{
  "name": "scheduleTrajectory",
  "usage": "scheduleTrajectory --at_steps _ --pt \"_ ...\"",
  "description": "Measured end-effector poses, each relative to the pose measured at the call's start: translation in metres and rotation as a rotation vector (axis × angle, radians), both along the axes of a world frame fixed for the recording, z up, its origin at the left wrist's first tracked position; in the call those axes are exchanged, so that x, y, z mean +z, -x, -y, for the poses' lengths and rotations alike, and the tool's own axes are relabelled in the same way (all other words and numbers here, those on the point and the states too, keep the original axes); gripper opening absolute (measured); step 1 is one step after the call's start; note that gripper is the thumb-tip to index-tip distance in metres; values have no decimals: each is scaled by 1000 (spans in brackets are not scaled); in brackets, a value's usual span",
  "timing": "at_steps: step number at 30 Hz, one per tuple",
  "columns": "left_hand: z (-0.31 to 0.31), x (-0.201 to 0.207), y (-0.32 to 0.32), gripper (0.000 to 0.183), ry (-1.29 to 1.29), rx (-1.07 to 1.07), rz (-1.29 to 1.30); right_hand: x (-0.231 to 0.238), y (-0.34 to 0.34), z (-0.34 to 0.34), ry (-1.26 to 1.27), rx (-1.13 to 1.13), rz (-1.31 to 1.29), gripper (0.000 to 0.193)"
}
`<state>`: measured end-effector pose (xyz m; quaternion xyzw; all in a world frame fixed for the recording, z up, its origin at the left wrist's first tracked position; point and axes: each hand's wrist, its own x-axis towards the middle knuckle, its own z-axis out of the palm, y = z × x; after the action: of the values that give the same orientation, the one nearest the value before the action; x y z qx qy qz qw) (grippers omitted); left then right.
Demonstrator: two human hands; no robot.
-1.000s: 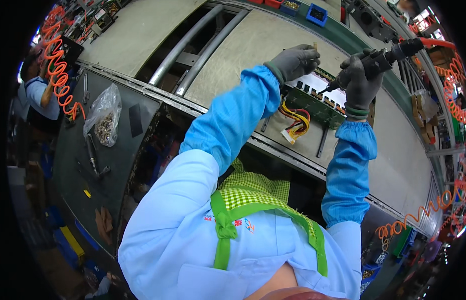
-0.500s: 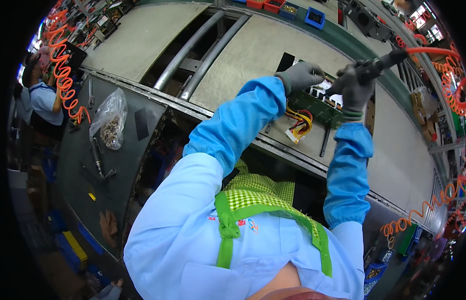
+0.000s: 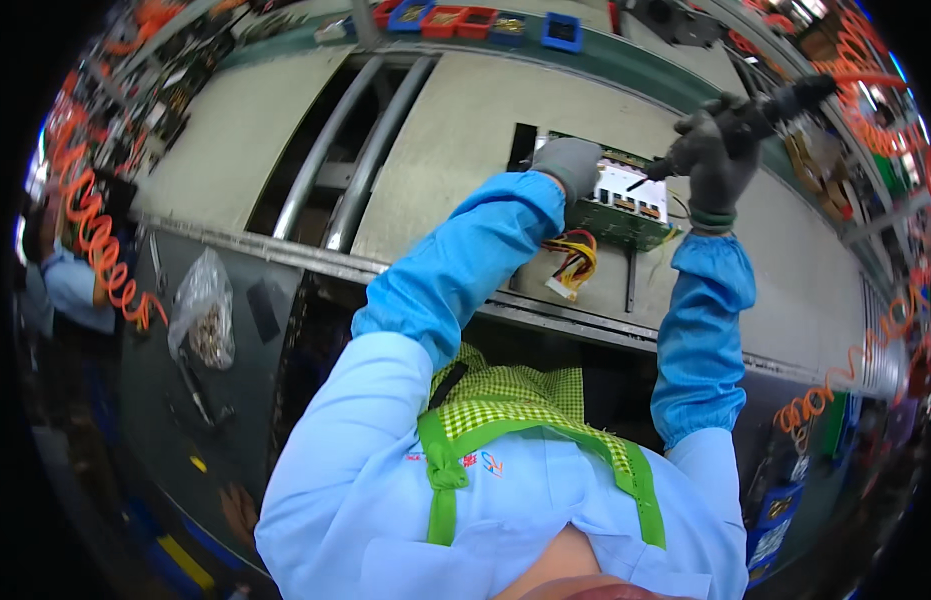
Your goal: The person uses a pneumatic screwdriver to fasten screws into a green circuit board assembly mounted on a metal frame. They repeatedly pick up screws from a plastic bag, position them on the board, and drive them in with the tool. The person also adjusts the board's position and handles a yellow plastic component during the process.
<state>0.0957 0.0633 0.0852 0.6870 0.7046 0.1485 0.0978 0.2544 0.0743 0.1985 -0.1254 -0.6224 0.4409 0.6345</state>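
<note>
Grey-gloved left hand (image 3: 568,162) presses flat on the circuit board (image 3: 617,205); right hand (image 3: 718,160) grips a power screwdriver (image 3: 755,112).

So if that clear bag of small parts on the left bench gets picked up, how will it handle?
The clear bag looks thin and crumpled, so it would likely sag, not hold shape. Its load of small parts sits low, so probably heavy for its size. Pushed, it should drag, not roll.
</note>
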Motion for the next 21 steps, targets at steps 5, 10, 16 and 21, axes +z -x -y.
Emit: scheduleTrajectory --at_steps 5,10,16,21 --pt "-17 -14 7 30 -25 -20 200 -18 -6 0 24 -98 -30 36" --pt "-15 -30 20 27 -179 2 407 -22 -10 2 43 -81 -52 36" --pt "-16 -33 27 14 65 -308 2237 -34 -20 -9 -45 -98 -47 35" --pt "-8 -10 5 16 -3 -22 2586 -33 -26 -9 -72 -94 -37 37"
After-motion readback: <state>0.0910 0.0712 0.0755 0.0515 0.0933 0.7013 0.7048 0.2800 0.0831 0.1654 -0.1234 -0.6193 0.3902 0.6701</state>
